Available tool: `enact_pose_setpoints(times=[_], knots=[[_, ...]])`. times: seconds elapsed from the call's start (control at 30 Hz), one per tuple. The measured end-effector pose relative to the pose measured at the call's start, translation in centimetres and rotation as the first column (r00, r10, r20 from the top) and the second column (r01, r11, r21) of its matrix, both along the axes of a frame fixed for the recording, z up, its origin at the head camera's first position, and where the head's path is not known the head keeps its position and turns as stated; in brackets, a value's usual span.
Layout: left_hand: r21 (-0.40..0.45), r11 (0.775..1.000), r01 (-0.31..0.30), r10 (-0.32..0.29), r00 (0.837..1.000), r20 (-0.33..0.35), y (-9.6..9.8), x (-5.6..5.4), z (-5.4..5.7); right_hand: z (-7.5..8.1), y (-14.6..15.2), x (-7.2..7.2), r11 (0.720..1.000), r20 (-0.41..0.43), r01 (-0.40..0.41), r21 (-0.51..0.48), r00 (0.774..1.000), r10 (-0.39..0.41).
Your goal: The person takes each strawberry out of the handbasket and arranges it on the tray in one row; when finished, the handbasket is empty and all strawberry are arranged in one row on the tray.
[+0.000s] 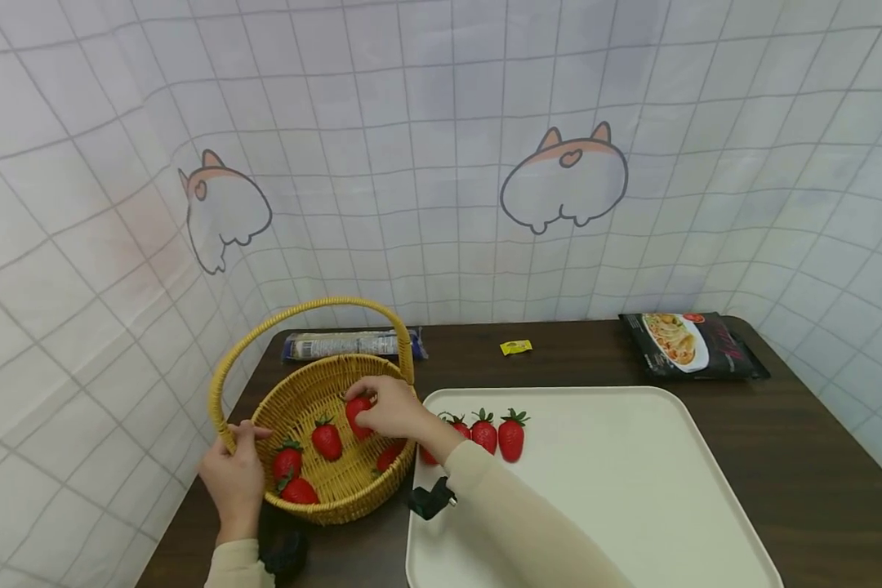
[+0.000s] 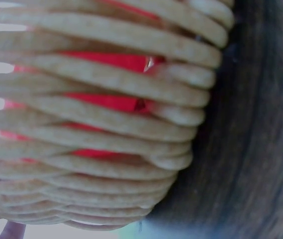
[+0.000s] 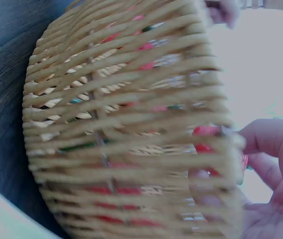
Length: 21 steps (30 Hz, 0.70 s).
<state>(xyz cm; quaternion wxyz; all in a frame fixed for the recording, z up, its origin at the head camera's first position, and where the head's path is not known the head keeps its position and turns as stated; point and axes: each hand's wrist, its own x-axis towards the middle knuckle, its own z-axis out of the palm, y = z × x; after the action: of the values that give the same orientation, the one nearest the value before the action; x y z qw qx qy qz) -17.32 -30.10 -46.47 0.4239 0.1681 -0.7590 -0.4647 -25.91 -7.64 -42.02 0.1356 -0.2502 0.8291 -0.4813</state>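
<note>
A yellow wicker basket (image 1: pixel 338 513) with a tall arched handle stands at the left of the table. My left hand (image 1: pixel 233 474) grips its left rim at the foot of the handle. Over the basket's right side, my right hand (image 1: pixel 393 408) pinches a strawberry (image 1: pixel 357 415) between thumb and fingers. Several other strawberries (image 1: pixel 327 439) lie inside, one partly hidden below the right wrist. In the right wrist view, the basket wall (image 3: pixel 146 119) covers part of the held strawberry (image 3: pixel 208 142). Red fruit shows through the weave in the left wrist view.
A white tray (image 1: pixel 595 506) lies right of the basket, with several strawberries (image 1: pixel 511 439) at its upper left, partly behind the right forearm. Along the back are a long blue-ended package (image 1: pixel 345 345), a small yellow packet (image 1: pixel 516 347) and a black food bag (image 1: pixel 687 347).
</note>
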Motion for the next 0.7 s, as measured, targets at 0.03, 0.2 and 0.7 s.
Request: enact_pose_setpoints(times=[0.03,0.2,0.7], knots=[[-0.002,1.000,0.003,-0.003,1.000,-0.003,0.0,0.0,0.0,0.3,0.4,0.1,1.000,-0.005,0.013,-0.015,1.000,-0.013],[-0.013,1.000,0.002,-0.001,1.000,0.005,-0.1,0.0,0.0,0.9,2.8,0.6,0.995,0.018,0.042,-0.092,0.999,-0.040],[0.008,1.000,0.007,-0.007,1.000,0.010,0.1,0.1,0.2,0.0,9.4,2.0,0.953,0.228,0.068,-0.294,0.974,0.001]])
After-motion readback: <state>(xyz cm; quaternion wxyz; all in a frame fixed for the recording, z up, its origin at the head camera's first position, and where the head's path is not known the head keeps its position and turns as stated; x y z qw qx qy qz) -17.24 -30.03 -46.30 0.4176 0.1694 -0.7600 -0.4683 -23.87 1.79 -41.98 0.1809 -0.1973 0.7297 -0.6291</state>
